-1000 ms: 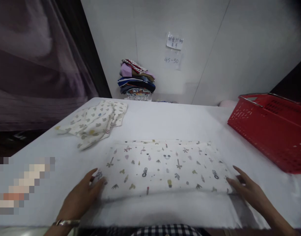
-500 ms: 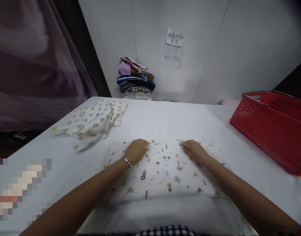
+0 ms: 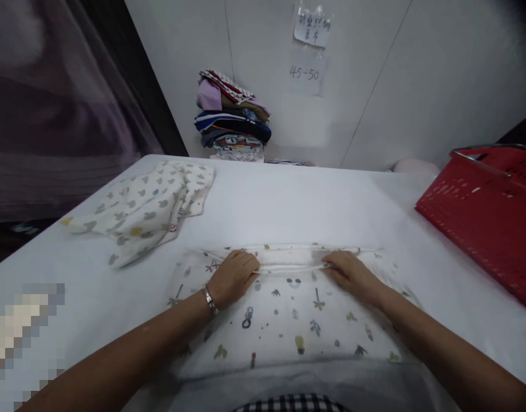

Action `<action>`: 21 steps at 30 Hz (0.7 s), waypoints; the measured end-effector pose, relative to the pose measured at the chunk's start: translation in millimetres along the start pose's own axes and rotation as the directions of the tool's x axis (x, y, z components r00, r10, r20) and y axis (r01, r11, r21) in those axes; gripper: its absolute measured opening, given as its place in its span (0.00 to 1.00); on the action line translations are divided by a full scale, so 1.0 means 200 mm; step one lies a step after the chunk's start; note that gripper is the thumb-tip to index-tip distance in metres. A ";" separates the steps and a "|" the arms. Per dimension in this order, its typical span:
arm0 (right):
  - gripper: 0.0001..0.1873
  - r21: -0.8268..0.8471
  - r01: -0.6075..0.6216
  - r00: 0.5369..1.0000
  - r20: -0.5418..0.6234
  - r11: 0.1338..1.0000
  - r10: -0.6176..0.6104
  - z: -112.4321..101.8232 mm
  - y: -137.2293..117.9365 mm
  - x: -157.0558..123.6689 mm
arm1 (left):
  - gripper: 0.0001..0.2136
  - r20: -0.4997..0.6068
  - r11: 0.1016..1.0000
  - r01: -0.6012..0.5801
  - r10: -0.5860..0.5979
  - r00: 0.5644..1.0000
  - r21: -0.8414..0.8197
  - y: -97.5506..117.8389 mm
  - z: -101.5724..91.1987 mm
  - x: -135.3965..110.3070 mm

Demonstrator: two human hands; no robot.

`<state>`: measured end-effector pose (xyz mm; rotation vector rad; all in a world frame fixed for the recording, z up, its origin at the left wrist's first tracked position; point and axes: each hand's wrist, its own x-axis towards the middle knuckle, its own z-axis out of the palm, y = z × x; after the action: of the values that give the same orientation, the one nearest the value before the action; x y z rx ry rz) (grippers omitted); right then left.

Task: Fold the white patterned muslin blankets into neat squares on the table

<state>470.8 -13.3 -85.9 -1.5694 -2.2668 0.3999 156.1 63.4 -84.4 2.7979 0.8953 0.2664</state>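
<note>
A white cloth with small plant and rainbow-like prints (image 3: 284, 320) lies spread flat on the white table in front of me. My left hand (image 3: 236, 277) is closed on the upper layer near its far edge. To the right, my right hand (image 3: 349, 273) pinches the same layer, level with the left. Between the two hands the layer's edge runs as a taut line, pulled back a little from the far fold. A bracelet sits on my left wrist. The fingertips are partly hidden behind the knuckles.
A crumpled white cloth with grey prints (image 3: 149, 209) lies at the table's left. A red plastic basket (image 3: 481, 209) stands at the right. Behind the table is a stack of folded fabrics (image 3: 233, 117) against the wall, beside paper signs (image 3: 312, 28). The white table (image 3: 305, 200) extends beyond the cloth.
Both hands have drawn the cloth's upper edge towards me, exposing a strip between it and the far fold. The view has tilted slightly down.
</note>
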 end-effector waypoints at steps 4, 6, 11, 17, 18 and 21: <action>0.10 -0.029 -0.121 0.993 0.008 0.992 0.121 0.01 0.01 0.07 | 0.09 -0.009 0.991 0.132 -0.132 0.991 -0.015 -0.03 0.01 0.05; 0.09 -0.078 -0.160 0.987 -0.001 0.984 0.160 0.02 0.03 0.10 | 0.10 0.000 0.972 0.236 -0.236 0.972 -0.011 -0.04 0.02 0.08; 0.08 -0.142 -0.122 0.992 -0.049 0.982 0.116 0.07 0.05 0.13 | 0.06 -0.046 0.973 0.231 -0.231 0.972 -0.005 -0.04 0.04 0.13; 0.08 -0.246 -0.055 0.995 -0.093 0.968 0.033 0.08 0.03 0.10 | 0.08 -0.074 0.984 0.176 -0.175 0.982 0.008 -0.03 0.04 0.12; 0.08 -0.266 -0.037 0.995 -0.099 0.963 0.010 0.08 0.02 0.10 | 0.08 -0.070 0.986 0.167 -0.165 0.984 0.021 -0.02 0.04 0.12; 0.10 -0.309 -0.006 0.994 -0.102 0.951 -0.027 0.09 0.02 0.08 | 0.05 -0.053 0.987 0.147 -0.144 0.988 0.065 -0.01 0.03 0.12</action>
<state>461.2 2.9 -102.1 -1.6781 -2.3403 -0.0465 175.7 78.3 -88.0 2.7802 1.1349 0.2864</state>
